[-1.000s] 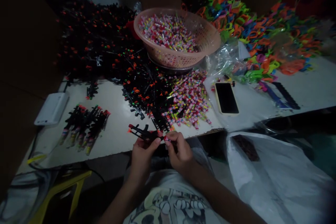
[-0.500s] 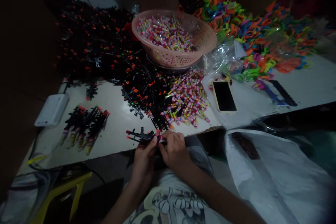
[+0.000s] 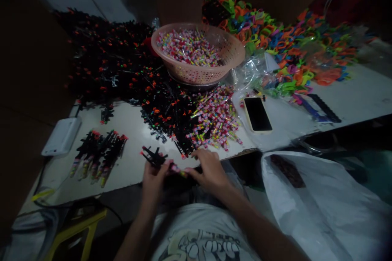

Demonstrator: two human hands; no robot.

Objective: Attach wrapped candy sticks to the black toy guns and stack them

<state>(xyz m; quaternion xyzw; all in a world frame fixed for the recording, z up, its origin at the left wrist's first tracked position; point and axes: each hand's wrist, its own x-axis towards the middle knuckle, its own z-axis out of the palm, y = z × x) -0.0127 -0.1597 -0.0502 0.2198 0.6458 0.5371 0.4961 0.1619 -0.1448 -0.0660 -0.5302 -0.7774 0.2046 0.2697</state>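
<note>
My left hand (image 3: 153, 175) is closed around black toy guns (image 3: 154, 157) with orange-red muzzle tips, held over the table's front edge. A pink and yellow candy-filled tube (image 3: 177, 169) sticks out from their rear end, toward the right. My right hand (image 3: 211, 167) has its thumb and fingers spread apart. Its thumb reaches the tube's end, though I cannot tell if they touch, and its fingertips are at the front of a pile of small candy tubes (image 3: 219, 120). Beside that pile lies a heap of loose black toy guns (image 3: 162, 110).
A pink basket (image 3: 202, 74) of candy tubes stands behind. Toy guns with tubes attached (image 3: 98, 155) lie in a row at left, near a white power bank (image 3: 61, 136). A phone (image 3: 257, 115), colourful plastic pieces (image 3: 284, 40) and a white sack (image 3: 306, 204) are at right.
My left hand has moved left with the toy guns, uncovering the tube at their rear. My right hand has come away from them, and its fingers have opened toward the candy pile.
</note>
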